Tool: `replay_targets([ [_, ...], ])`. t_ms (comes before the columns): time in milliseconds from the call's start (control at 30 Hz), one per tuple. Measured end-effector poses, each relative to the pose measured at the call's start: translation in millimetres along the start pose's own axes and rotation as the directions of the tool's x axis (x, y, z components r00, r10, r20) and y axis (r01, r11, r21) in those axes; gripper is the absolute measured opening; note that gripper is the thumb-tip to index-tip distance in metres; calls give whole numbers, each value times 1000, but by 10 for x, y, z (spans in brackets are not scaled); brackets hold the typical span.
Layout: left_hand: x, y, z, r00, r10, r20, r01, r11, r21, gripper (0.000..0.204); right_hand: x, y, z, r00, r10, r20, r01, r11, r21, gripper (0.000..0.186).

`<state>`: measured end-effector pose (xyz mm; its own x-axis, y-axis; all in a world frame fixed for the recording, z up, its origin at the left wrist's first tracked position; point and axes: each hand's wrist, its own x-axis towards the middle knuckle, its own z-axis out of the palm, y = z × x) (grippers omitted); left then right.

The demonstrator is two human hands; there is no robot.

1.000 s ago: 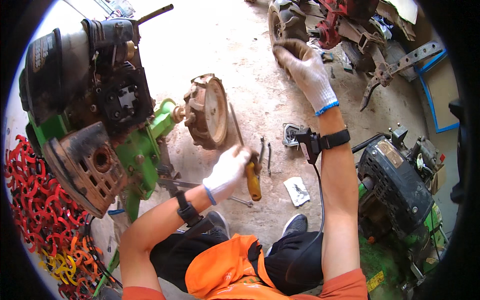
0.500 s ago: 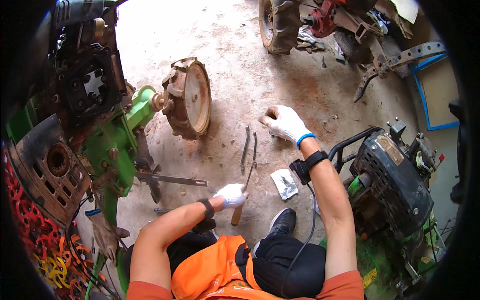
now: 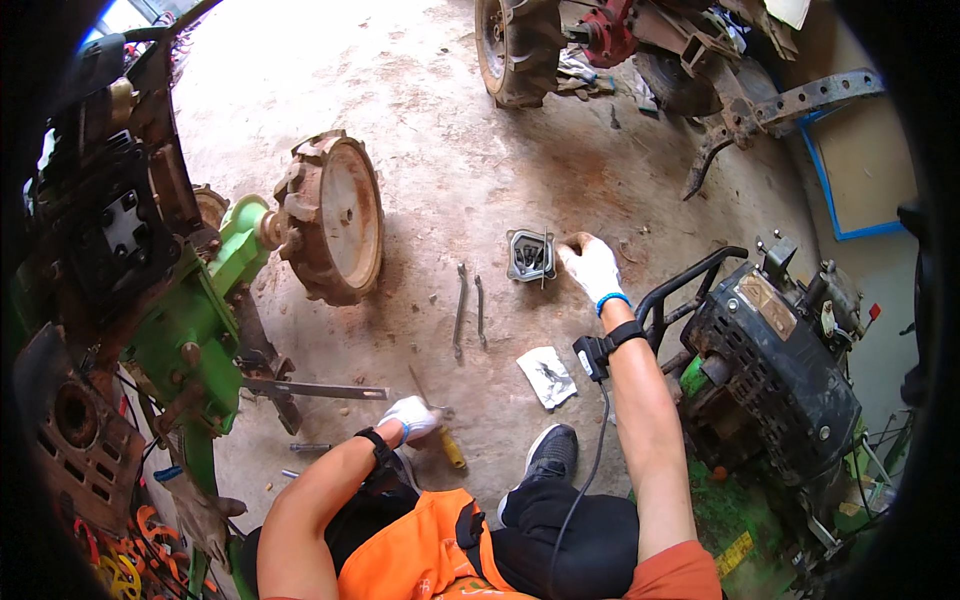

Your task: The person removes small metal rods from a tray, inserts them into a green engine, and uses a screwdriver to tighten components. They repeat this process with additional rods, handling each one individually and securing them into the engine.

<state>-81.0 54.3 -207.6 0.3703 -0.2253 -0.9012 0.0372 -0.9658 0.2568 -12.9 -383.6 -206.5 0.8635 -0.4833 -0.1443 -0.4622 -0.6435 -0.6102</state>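
My left hand (image 3: 413,414), in a white glove, is closed around a long-shafted tool, apparently a screwdriver, with a yellow handle (image 3: 452,448). Its thin shaft points away and to the left, low over the floor. Farther out, my gloved right hand (image 3: 592,268) has its dark-tipped fingers curled together; what they hold, if anything, I cannot make out. Just left of those fingers lies a small grey metal cover (image 3: 518,272), hollow side up, with several dark bolts (image 3: 528,256) inside. Two slim metal wrenches (image 3: 461,310) rest side by side between my hands.
A white crumpled paper (image 3: 547,377) lies before my shoe (image 3: 555,458). At left stands a green machine (image 3: 180,345) with a lugged wheel (image 3: 345,220) and a protruding flat bar (image 3: 320,388). A black-covered engine (image 3: 775,350) stands close to my right forearm. Another wheeled machine (image 3: 525,55) is at the back.
My right hand has shifted right and nearer, uncovering the metal cover with bolts. In my left hand the tool has swung, its shaft now pointing left instead of right. The whole view has shifted.
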Motion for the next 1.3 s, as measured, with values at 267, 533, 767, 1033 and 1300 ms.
replay_targets([
  [267, -51, 256, -171, 990, 57, 126, -78, 983, 168, 60, -248, 101, 188, 990, 113, 87, -106, 991, -85, 45],
  [533, -269, -71, 142, 863, 69, 501, -238, 929, 283, 31, -355, 112, 301, 1000, 19, 15, -20, 996, 86, 36],
  [767, -343, -96, 291, 809, 215, 547, -441, 837, 324, 35, -240, -122, 456, 991, -135, 18, 135, 991, 6, 46],
  [1033, -487, 318, -107, 899, 367, 240, -411, 895, 173, 42, -124, -652, 595, 986, -112, 124, 55, 918, 392, 19],
  [1300, -1375, 838, -550, 808, 551, 209, -585, 793, 171, 43, -200, -568, 271, 993, -120, -5, 116, 946, 303, 28],
])
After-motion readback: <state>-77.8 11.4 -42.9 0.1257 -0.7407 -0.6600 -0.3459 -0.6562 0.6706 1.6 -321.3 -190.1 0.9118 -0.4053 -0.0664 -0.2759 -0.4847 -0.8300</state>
